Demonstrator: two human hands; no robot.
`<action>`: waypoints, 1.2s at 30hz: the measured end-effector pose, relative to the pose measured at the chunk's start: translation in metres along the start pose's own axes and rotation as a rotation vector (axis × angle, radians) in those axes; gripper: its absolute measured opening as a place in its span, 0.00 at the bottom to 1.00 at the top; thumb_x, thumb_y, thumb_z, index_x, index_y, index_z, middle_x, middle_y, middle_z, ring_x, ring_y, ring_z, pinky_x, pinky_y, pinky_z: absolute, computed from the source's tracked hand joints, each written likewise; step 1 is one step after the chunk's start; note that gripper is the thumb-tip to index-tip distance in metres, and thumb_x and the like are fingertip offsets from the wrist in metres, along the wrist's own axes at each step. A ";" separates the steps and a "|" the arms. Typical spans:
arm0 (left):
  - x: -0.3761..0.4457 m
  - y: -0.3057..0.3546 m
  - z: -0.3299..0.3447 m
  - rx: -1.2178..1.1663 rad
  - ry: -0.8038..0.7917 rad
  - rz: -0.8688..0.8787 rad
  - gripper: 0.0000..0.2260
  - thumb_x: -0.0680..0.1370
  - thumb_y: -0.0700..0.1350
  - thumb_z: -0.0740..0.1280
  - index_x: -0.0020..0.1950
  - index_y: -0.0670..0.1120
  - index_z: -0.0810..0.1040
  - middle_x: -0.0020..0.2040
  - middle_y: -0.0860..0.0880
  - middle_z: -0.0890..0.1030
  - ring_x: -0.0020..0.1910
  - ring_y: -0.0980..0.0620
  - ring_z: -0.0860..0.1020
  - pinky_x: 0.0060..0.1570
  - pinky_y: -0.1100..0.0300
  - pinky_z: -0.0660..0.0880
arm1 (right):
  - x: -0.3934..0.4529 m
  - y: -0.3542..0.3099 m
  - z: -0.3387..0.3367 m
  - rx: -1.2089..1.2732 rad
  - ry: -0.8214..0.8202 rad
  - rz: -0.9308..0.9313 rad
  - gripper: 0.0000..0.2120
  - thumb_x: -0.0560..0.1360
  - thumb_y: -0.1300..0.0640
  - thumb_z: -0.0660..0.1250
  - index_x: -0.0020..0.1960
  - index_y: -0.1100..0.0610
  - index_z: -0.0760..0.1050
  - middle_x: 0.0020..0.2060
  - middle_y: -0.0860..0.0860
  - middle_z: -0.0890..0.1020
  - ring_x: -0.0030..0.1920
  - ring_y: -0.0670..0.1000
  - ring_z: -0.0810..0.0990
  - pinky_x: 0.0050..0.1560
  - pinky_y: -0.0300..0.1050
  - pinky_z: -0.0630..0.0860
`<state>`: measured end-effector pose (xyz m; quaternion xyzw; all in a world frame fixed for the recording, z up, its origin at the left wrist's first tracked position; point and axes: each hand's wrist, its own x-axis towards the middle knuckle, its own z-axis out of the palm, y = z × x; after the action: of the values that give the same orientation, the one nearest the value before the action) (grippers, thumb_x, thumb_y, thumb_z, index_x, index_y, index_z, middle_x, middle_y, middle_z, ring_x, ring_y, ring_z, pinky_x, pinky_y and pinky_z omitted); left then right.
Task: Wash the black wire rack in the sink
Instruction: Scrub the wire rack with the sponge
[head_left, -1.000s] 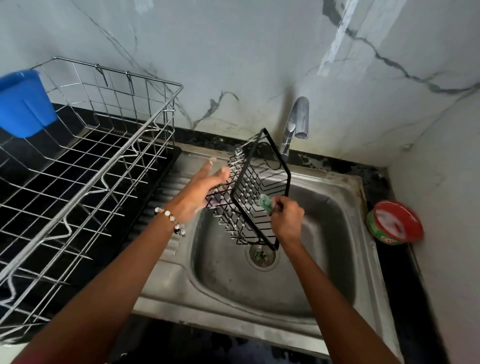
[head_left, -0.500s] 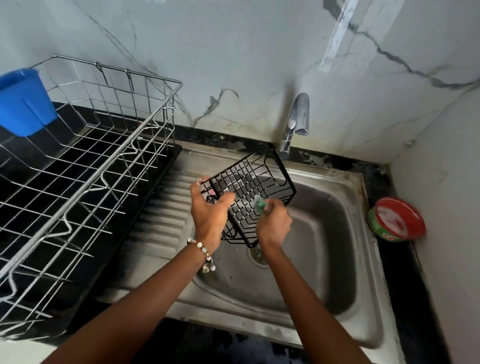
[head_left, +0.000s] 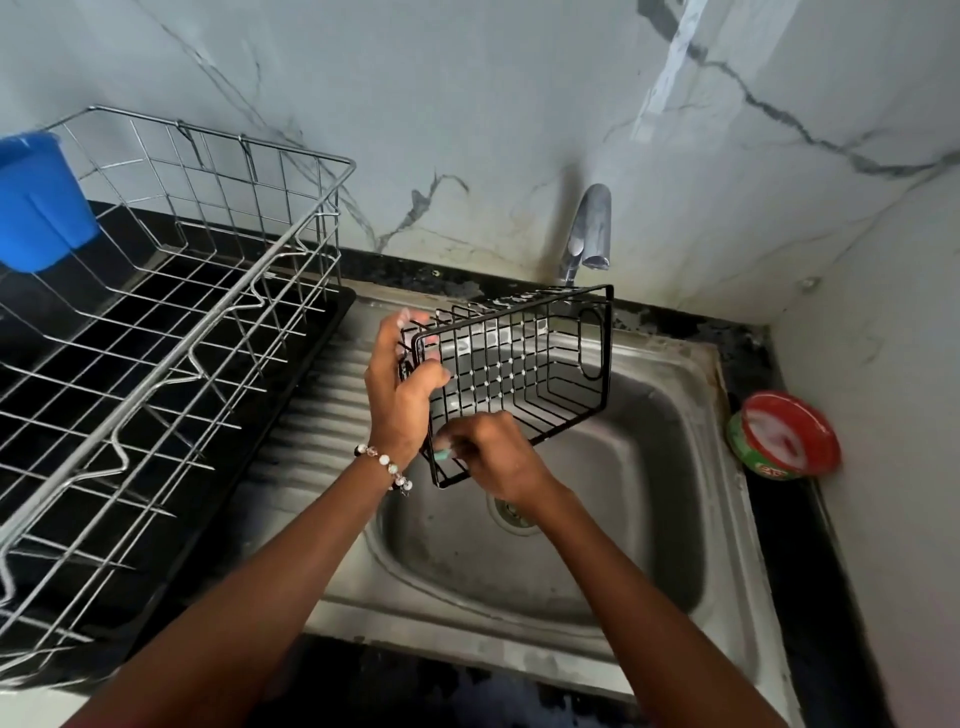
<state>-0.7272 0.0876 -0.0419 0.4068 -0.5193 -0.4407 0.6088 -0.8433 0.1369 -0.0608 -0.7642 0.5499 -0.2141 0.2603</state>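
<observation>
A: Where is the black wire rack (head_left: 519, 374) at this moment?

B: Held in the air over the basin of the stainless steel sink (head_left: 597, 561), tipped on its side so its open top faces the camera. It sits just below the spout of the chrome tap (head_left: 589, 228). No water can be seen running.

A: And the hands?

B: The left hand (head_left: 400, 384) grips the rack's left end, thumb curled over the front rim and fingers (head_left: 408, 317) wrapped behind the wires. The right hand (head_left: 488, 457) is closed around a small pale green scrubber (head_left: 444, 455), of which only a sliver shows, and presses it against the rack's lower front edge.

A: So which step is this?

B: Scrubbing, I'd judge. The scrubber is at the bottom rim, and the far side with the oval handle opening looks untouched by it for now.

A: What does the next move call for?

B: Probably working the scrubber along the wires while the left hand keeps a firm hold, then turning the rack to reach other faces. A rinse under the tap would have to follow, which means opening it.

A: Anything else nearby?

B: A large silver wire dish drainer (head_left: 171, 332) on a black tray to the left, with a blue plastic cup (head_left: 39, 202) hung on it, and a round red-and-green tub of soap (head_left: 784, 436) on the dark tabletop (head_left: 841, 597) to the right.
</observation>
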 end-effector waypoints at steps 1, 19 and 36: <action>0.000 0.000 -0.002 -0.023 -0.017 0.000 0.22 0.63 0.42 0.65 0.57 0.43 0.75 0.45 0.53 0.77 0.42 0.49 0.73 0.34 0.58 0.70 | -0.003 0.006 -0.003 0.015 0.008 -0.059 0.15 0.69 0.76 0.65 0.48 0.61 0.83 0.43 0.56 0.85 0.42 0.53 0.83 0.45 0.40 0.78; 0.002 0.008 0.002 -0.128 -0.091 -0.080 0.23 0.63 0.39 0.65 0.50 0.65 0.79 0.50 0.57 0.80 0.49 0.43 0.76 0.33 0.59 0.75 | -0.004 -0.004 -0.019 -0.463 0.034 0.418 0.15 0.76 0.69 0.62 0.62 0.63 0.73 0.55 0.61 0.78 0.55 0.56 0.77 0.54 0.45 0.76; 0.004 0.004 0.002 -0.083 -0.176 -0.027 0.25 0.62 0.43 0.66 0.59 0.50 0.75 0.54 0.55 0.79 0.51 0.39 0.77 0.38 0.54 0.75 | -0.024 0.093 -0.064 -0.479 -0.050 0.478 0.21 0.74 0.70 0.61 0.65 0.57 0.75 0.58 0.61 0.77 0.57 0.58 0.76 0.59 0.47 0.73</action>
<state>-0.7282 0.0845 -0.0370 0.3478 -0.5465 -0.5040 0.5713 -0.9580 0.1251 -0.0712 -0.6580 0.7417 0.0072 0.1296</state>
